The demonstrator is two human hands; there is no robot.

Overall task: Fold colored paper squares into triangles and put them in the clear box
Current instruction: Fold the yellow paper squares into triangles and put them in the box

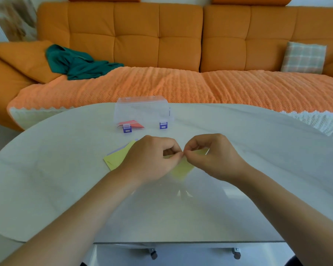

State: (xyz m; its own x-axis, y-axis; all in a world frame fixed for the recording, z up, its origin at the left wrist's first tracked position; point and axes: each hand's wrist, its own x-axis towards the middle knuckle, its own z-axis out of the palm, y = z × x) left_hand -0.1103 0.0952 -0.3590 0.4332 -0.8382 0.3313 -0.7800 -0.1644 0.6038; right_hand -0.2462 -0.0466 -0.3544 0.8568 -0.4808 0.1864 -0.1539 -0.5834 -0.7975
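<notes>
A yellow paper square point(182, 167) is held just above the white table point(65, 189) at its middle. My left hand point(152, 160) and my right hand point(213, 156) both pinch its upper part, fingertips meeting above the sheet. To the left lies a small stack of paper squares point(116, 157), yellow on top with a lilac edge showing beneath. The clear box point(142, 109) with purple latches stands at the table's far edge, lid open. A folded red paper triangle point(136, 124) lies at its front left.
An orange sofa point(181, 45) with an orange textured throw runs behind the table. A green cloth point(77, 63) lies on its left part and a checked cushion point(304, 57) on its right. The table's near edge shows castors below.
</notes>
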